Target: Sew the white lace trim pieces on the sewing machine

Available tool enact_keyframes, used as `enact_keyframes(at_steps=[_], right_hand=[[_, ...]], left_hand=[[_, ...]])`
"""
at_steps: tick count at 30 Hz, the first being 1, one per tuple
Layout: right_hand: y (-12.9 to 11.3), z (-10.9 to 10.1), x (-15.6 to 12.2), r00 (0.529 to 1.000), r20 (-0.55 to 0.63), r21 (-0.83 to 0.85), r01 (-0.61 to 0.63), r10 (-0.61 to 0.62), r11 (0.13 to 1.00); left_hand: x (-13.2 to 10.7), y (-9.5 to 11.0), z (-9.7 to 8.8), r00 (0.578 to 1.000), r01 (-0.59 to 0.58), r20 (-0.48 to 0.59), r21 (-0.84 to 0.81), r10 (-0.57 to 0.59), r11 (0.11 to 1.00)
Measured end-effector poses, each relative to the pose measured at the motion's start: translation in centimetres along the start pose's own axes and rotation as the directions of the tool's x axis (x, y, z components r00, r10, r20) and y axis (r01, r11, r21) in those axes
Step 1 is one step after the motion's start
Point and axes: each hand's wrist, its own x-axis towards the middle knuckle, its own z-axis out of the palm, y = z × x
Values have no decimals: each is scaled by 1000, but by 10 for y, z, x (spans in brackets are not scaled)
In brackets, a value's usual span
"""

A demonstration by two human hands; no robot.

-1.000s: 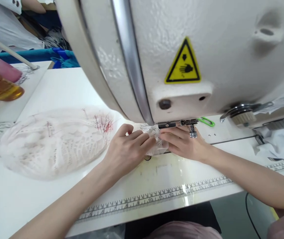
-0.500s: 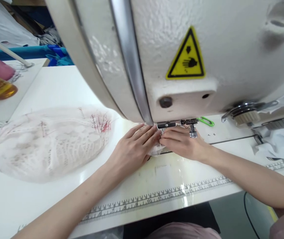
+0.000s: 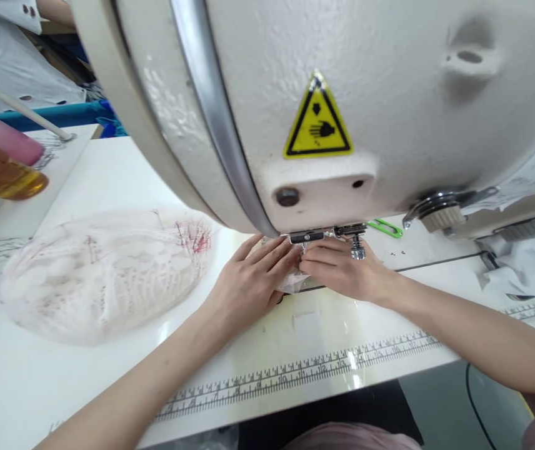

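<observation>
My left hand (image 3: 251, 275) lies flat under the head of the white sewing machine (image 3: 249, 125), fingers stretched forward on a piece of sheer fabric (image 3: 298, 282). Close beside it, my right hand (image 3: 347, 269) has its fingers curled and pressed together at the same fabric. Most of the fabric is hidden under both hands. The needle area is largely covered by the machine head and my fingers. A small metal attachment with a knurled screw (image 3: 357, 250) hangs just above my right hand.
A pale, see-through oval heap of lacy material (image 3: 108, 275) with red threads lies left. Green thread snips (image 3: 387, 228) rest behind my right hand. A printed ruler (image 3: 295, 374) runs along the table's front edge. Pink and amber thread cones (image 3: 5, 134) stand at left; a person in white (image 3: 9, 62) is beyond.
The camera view has shifted slightly, so the machine head appears further left. Both hands keep nearly the same position on the fabric. More of the person at the upper left shows.
</observation>
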Motion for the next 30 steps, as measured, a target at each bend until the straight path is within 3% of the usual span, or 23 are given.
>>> enact_keyframes(at_steps=[10, 23, 26, 30], right_hand=[[1, -9, 3, 995, -100, -124, -39, 26, 991], [-4, -22, 2, 966, 12, -41, -256, 257, 966], [-4, -21, 2, 975, -7, -107, -223, 224, 969], [-3, -19, 2, 997, -52, -281, -64, 52, 958]], left_hand=[[1, 6, -3, 999, 40, 9, 20, -40, 999], [5, 11, 0, 995, 97, -3, 26, -97, 995], [4, 12, -1, 998, 58, -24, 43, -57, 997], [0, 9, -2, 994, -74, -72, 80, 80, 994]])
